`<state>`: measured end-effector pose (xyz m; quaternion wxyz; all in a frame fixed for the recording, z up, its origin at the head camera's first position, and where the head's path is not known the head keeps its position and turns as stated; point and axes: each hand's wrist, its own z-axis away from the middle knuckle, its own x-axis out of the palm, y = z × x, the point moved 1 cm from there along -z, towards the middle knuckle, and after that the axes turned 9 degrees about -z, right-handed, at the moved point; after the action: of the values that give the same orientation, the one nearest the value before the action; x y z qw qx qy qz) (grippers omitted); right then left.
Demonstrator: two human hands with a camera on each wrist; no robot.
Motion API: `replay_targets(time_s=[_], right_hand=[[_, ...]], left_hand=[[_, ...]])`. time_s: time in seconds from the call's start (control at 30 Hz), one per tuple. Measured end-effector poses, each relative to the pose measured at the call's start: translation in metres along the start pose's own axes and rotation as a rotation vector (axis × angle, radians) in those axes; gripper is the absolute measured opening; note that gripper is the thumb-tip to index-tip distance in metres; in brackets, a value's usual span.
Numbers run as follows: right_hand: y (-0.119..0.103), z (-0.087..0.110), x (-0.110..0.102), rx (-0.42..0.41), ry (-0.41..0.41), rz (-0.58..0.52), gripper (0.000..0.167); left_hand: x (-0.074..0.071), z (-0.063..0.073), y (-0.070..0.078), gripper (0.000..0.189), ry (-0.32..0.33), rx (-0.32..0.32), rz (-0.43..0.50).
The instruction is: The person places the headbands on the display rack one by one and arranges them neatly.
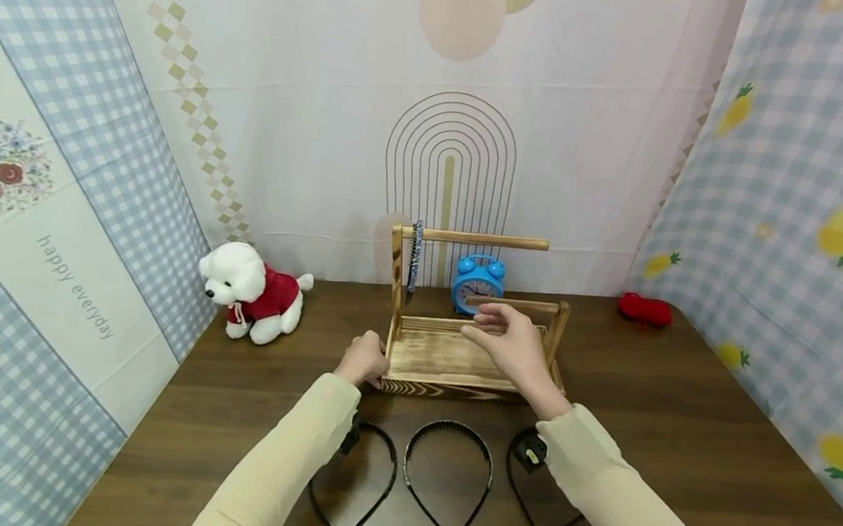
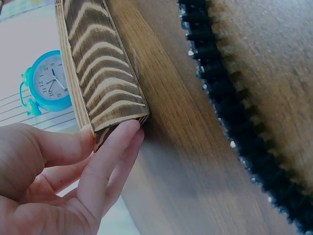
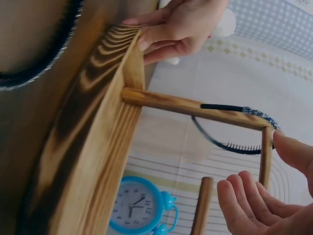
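Observation:
My left hand (image 1: 364, 358) grips the left front corner of a wooden rack (image 1: 448, 391) with a tray base and two horizontal bars. In the left wrist view, the thumb and fingers pinch that dark-grained corner (image 2: 115, 107). A headband (image 1: 415, 258) with blue glittery trim hangs near the post end of the upper bar. My right hand (image 1: 515, 346) hovers above the tray by the lower bar (image 1: 516, 304), fingers loosely bent and holding nothing. Three dark headbands lie before the rack: a left one (image 1: 394, 461), a middle one (image 1: 452, 424) and a right one (image 1: 511, 467), partly behind the right sleeve.
A blue alarm clock (image 1: 476, 284) stands behind the rack. At the back left sits a white toy dog (image 1: 268, 300) in a red top. A small red object (image 1: 645, 310) lies at the back right of the brown table (image 1: 650, 400). Patterned cloths hang around it.

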<state>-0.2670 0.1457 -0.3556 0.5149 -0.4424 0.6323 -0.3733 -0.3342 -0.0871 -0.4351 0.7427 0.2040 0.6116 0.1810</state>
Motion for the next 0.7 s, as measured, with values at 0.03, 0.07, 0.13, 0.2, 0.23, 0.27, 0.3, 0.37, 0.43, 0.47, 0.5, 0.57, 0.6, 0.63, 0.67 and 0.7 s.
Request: replay_targets(time_s=[0.03,0.07,0.13,0.2,0.23,0.27,0.3,0.37,0.43,0.47,0.5,0.57,0.6,0.63,0.67,0.7], right_hand=[[0.003,0.002,-0.003,0.001,-0.003,0.007,0.049],[0.007,0.004,-0.005,0.004,-0.002,0.017,0.049],[0.013,0.008,-0.010,0.003,-0.005,0.041,0.048],[0.020,0.011,-0.014,0.003,-0.006,0.065,0.048],[0.023,0.013,-0.016,0.005,-0.007,0.076,0.048],[0.025,0.015,-0.018,0.008,-0.008,0.090,0.047],[0.027,0.017,-0.019,0.011,-0.010,0.103,0.047],[0.031,0.021,-0.022,0.021,-0.009,0.128,0.046],[0.033,0.026,-0.026,0.030,-0.013,0.154,0.045],[0.035,0.028,-0.028,0.034,-0.017,0.170,0.045],[0.037,0.031,-0.030,0.039,-0.020,0.182,0.045],[0.040,0.036,-0.035,0.045,-0.030,0.211,0.045],[0.042,0.038,-0.038,0.051,-0.036,0.225,0.045],[0.044,0.040,-0.041,0.054,-0.042,0.240,0.045],[0.046,0.043,-0.044,0.058,-0.048,0.251,0.045],[0.049,0.045,-0.047,0.062,-0.054,0.264,0.046]], left_hand=[[0.000,0.000,0.000,0.048,-0.002,0.000,0.001],[0.000,-0.001,0.000,0.048,-0.004,0.000,0.002],[0.000,-0.002,0.000,0.047,-0.005,0.001,0.001],[0.001,-0.003,-0.001,0.046,-0.006,-0.002,0.004],[0.001,-0.003,-0.002,0.046,-0.006,-0.002,0.008],[0.001,-0.003,-0.002,0.044,-0.005,0.000,0.008],[0.001,-0.003,-0.002,0.044,-0.006,0.002,0.010],[0.000,-0.003,-0.002,0.044,-0.006,0.002,0.016],[0.000,-0.002,-0.001,0.045,-0.005,0.000,0.014],[0.000,-0.001,-0.001,0.045,-0.004,0.000,0.011],[0.000,-0.002,0.000,0.047,-0.004,-0.001,0.010],[0.000,-0.002,0.000,0.047,0.001,0.000,0.005],[0.000,-0.002,0.000,0.047,0.002,0.001,0.002],[0.000,-0.002,-0.001,0.047,0.002,0.002,0.001],[0.000,-0.002,-0.001,0.047,0.003,0.002,0.000],[0.000,-0.002,-0.001,0.047,0.003,0.001,0.000]])
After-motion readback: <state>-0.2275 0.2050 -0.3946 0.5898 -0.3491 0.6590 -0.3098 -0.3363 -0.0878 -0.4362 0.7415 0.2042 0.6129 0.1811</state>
